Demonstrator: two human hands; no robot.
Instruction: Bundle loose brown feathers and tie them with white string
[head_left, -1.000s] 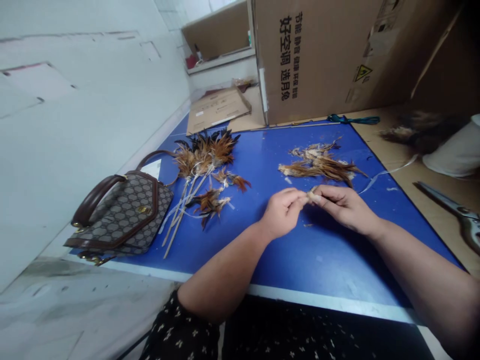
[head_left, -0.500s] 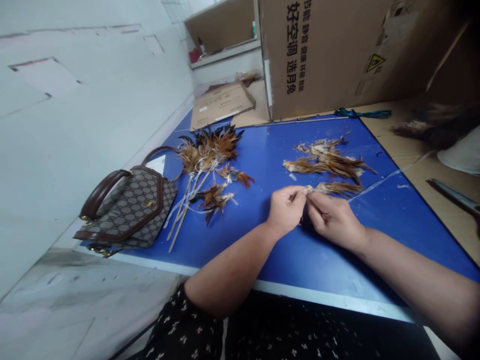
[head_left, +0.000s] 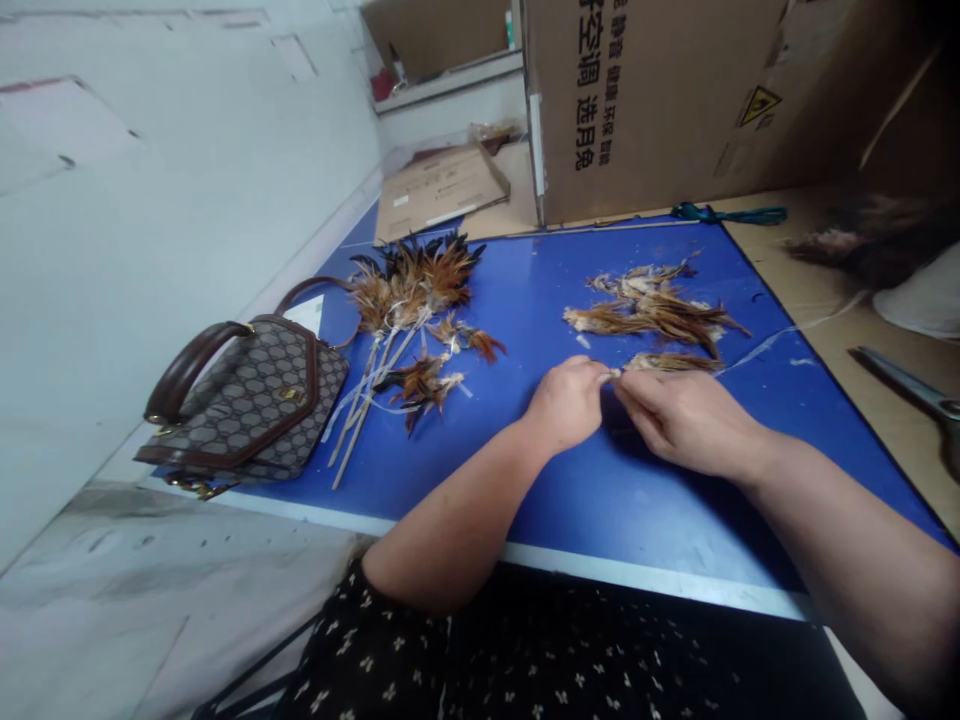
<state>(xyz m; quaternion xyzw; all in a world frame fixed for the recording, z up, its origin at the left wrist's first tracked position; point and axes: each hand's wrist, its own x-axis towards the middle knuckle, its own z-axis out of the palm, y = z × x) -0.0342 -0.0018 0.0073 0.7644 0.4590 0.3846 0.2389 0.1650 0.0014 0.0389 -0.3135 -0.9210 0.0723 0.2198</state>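
Observation:
Just in front of the brown feather bundles, my left hand (head_left: pixel 566 405) and my right hand (head_left: pixel 684 420) meet fingertip to fingertip above the blue tabletop (head_left: pixel 585 510). Both are closed in a pinch. A small pale end shows between the fingertips; the fingers hide what it belongs to. Behind my right hand lies a small bundle of tan feathers (head_left: pixel 667 362), partly covered by it. Farther back is a larger pile of brown feathers (head_left: pixel 660 318). A clear thin strip (head_left: pixel 780 343) runs from near my right hand toward the right edge.
On the left stand a patterned handbag (head_left: pixel 262 400), feather-topped sticks (head_left: pixel 420 285) and loose dark feather tufts (head_left: pixel 424 385). Scissors (head_left: pixel 904 385) and a white container (head_left: pixel 926 300) lie right. A large cardboard box (head_left: pixel 675 110), flat cardboard (head_left: pixel 442 195) and a green ribbon (head_left: pixel 735 214) are behind.
The view has shifted slightly. My right hand has turned, its back now more upward, and sits a little higher in view. My left hand stays pinched beside it.

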